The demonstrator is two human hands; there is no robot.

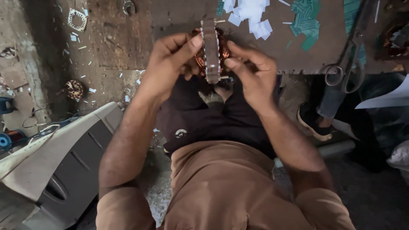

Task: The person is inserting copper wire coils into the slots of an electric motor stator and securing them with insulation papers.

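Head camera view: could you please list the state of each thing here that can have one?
Motor stator: held on edge, copper windings showing.
Left hand: gripping the stator's left side.
Right hand: fingertips on its right side.
Scissors: blades shut, lying at the bench edge.
Paper slips: cut, scattered in a heap.
Second stator: lying on the floor.

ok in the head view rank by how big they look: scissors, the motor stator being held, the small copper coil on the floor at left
1. scissors
2. motor stator, seen edge-on in both hands and nearer the camera, so this rank is unsure
3. small copper coil
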